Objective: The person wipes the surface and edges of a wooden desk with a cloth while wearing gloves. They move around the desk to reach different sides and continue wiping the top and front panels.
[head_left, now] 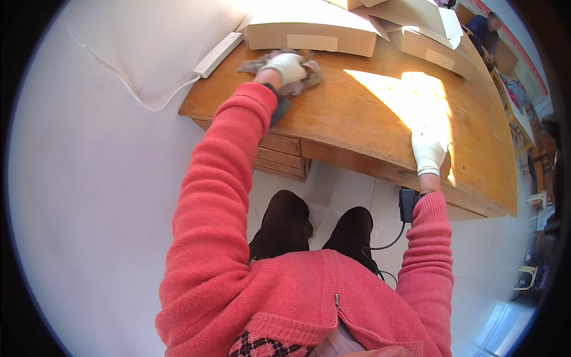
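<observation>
Cloth (313, 72) position: on the wooden desk (357, 116), toward the left edge and set back from the near left corner. The desk is the largest item; its near edge faces the person, and a patch of sunlight crosses the top toward the right edge. Two open cartons stand beyond the near half of the desk: the left carton (357, 43) directly behind the cloth, and the right carton (437, 58) farther toward the right edge. The cloth, grey-brown and crumpled, spreads wider from left to right than from front to back; its long axis runs roughly in line with the front wall of the left carton and crosses the line of the left forearm. A white power strip (219, 55) lies along the left edge, near the cloth but apart from it. The left hand (286, 66), in a white glove, is the nearer one: it bears directly on the cloth, which shows on both sides of it. Its fingers are blurred among the folds; whether they clench the fabric or only press it cannot be told. The right hand (429, 150), likewise gloved, rests at the near edge, well apart from the cloth; glare hides its fingers, so its grip cannot be determined.
</observation>
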`<action>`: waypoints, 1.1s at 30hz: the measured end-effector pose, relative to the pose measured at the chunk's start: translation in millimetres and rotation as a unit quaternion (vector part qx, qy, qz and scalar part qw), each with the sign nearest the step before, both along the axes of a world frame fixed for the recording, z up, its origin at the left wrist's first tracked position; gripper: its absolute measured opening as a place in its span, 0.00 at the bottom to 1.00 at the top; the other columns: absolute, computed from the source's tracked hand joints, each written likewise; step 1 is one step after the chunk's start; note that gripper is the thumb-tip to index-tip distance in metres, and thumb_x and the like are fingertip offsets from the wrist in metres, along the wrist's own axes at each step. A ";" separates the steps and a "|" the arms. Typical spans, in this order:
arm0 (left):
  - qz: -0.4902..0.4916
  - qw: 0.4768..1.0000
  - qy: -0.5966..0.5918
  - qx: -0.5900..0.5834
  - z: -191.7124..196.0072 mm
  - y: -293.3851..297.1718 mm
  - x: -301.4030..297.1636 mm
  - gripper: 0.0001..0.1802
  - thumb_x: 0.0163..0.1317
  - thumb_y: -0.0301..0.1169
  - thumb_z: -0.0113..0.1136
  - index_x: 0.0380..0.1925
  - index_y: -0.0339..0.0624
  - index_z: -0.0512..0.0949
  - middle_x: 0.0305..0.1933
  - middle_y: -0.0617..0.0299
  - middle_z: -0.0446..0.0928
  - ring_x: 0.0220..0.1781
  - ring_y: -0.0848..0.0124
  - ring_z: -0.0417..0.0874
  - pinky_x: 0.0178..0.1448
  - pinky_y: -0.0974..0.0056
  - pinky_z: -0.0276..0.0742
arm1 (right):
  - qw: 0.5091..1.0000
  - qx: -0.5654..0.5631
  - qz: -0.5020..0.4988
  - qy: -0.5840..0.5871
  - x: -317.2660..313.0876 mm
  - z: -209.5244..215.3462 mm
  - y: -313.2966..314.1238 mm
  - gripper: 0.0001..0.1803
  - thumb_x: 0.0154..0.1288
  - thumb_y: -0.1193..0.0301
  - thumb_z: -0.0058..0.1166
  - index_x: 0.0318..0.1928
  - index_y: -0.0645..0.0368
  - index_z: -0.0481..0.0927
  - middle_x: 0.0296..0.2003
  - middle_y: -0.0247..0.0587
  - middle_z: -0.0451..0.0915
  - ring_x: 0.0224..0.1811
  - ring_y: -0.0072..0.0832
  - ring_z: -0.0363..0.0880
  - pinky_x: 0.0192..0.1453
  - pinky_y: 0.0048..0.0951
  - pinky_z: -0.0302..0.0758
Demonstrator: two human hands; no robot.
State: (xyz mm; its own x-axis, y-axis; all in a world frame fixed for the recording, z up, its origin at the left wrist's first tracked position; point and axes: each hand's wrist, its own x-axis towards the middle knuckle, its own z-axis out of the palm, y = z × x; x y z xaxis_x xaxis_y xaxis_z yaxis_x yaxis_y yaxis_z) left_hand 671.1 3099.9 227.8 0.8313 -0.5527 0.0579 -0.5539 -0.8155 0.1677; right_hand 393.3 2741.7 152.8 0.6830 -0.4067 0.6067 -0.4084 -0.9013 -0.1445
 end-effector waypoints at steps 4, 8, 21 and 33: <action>-0.137 0.990 0.003 -0.016 6.9 -71.6 -36.7 0.18 0.67 0.42 0.60 0.54 0.57 0.89 0.60 0.54 0.87 0.63 0.50 0.86 0.68 0.50 0.80 | 1.000 -0.017 0.011 -0.006 0.0 0.1 0.6 0.18 0.66 0.61 0.60 0.50 0.59 0.88 0.57 0.54 0.85 0.62 0.53 0.80 0.71 0.52 0.74; -0.232 0.970 -0.064 -0.037 7.3 -142.6 -64.8 0.21 0.57 0.38 0.65 0.51 0.60 0.91 0.57 0.48 0.87 0.58 0.48 0.87 0.64 0.48 0.80 | 0.999 -0.027 0.019 -0.034 1.2 2.7 1.8 0.17 0.66 0.62 0.60 0.50 0.58 0.88 0.56 0.54 0.85 0.62 0.52 0.80 0.70 0.52 0.75; 0.059 0.995 0.084 -0.006 15.8 -11.6 29.1 0.21 0.71 0.43 0.57 0.58 0.55 0.89 0.59 0.56 0.89 0.61 0.56 0.88 0.65 0.54 0.82 | 0.997 0.077 0.013 -0.023 -6.1 7.3 2.8 0.17 0.69 0.60 0.59 0.51 0.54 0.88 0.53 0.47 0.88 0.57 0.49 0.83 0.64 0.49 0.79; 0.183 0.980 0.079 0.004 -2.0 90.7 7.4 0.38 0.62 0.58 0.62 0.61 0.38 0.85 0.66 0.36 0.82 0.69 0.45 0.83 0.74 0.52 0.77 | 0.993 -0.040 0.027 -0.108 -0.4 10.0 10.9 0.23 0.68 0.60 0.59 0.57 0.59 0.86 0.59 0.52 0.84 0.64 0.51 0.79 0.71 0.51 0.74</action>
